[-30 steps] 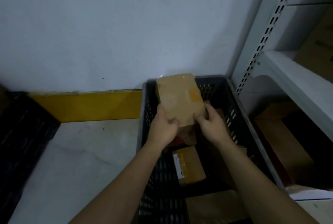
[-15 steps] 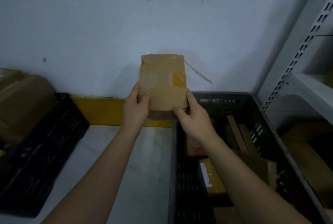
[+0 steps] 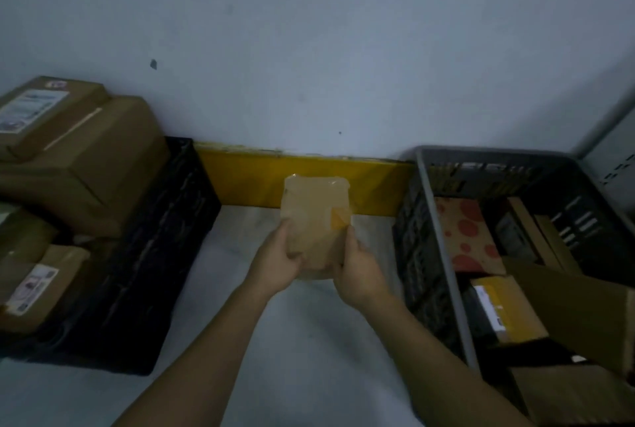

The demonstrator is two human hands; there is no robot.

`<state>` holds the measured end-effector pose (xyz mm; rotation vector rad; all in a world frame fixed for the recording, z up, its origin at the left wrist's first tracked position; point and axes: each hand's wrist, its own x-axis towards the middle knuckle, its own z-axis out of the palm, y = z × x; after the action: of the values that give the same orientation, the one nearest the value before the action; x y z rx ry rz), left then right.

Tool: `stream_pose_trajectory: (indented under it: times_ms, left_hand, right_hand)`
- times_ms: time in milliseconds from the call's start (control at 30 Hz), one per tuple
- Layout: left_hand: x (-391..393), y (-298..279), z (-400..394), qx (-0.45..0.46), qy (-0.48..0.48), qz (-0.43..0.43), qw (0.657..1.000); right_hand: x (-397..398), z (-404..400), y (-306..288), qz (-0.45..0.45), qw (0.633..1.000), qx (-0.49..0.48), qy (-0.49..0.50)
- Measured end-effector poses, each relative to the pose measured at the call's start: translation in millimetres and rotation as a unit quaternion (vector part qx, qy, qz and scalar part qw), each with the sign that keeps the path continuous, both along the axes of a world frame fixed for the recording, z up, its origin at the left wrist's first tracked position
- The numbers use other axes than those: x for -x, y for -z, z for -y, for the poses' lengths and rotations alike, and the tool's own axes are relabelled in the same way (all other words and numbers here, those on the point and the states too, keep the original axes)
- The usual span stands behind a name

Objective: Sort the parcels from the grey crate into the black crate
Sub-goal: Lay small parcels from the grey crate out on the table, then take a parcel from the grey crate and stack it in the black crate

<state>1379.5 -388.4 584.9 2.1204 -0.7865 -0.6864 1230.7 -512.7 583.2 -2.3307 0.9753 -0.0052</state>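
Head view shows the black crate [image 3: 137, 272] at left already heaped with boxes, the grey crate [image 3: 443, 255] at right, and between them, above the floor, the brown parcel [image 3: 316, 220] clasped by left hand [image 3: 278, 265] and right hand [image 3: 360, 272] (each grip closed on its lower edges), best carried level leftward.

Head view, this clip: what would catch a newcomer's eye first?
First, the brown parcel at centre, held upright over the pale floor by the left hand and right hand at its lower edges. Next, the black crate on the left, heaped with cardboard boxes. On the right, the grey crate holds more parcels, among them a red-spotted box.
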Motion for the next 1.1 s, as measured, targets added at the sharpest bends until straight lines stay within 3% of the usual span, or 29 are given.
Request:
stream_pose_trajectory:
  times_ms: [333,500,633,833,1100]
  left_hand:
    - [-36.6,92.2,-38.2,-0.135,0.078,-0.028,0.987]
    - [-37.1,112.8,-44.2,-0.199,0.13,0.065,0.969]
    - [-37.5,92.8,-34.9,-0.245,0.144,0.142,0.948]
    - [-26.3,33.8,2.9,-0.209,0.134,0.279,0.928]
    - [40.0,-31.5,78.8,-0.088,0.168,0.329,0.925]
  right_hand:
    - [-21.0,-30.2,92.4,-0.155,0.987,-0.025,-0.031]
    - [-23.3,-34.5,105.3,-0.212,0.975,0.018,-0.061]
    - [-20.4,-24.2,87.7,-0.241,0.963,0.082,-0.089]
    - [-4.8,-0.2,15.8,-0.187,0.959,0.204,-0.057]
    - [81.4,51.5,-53.1,-0.019,0.949,0.309,0.068]
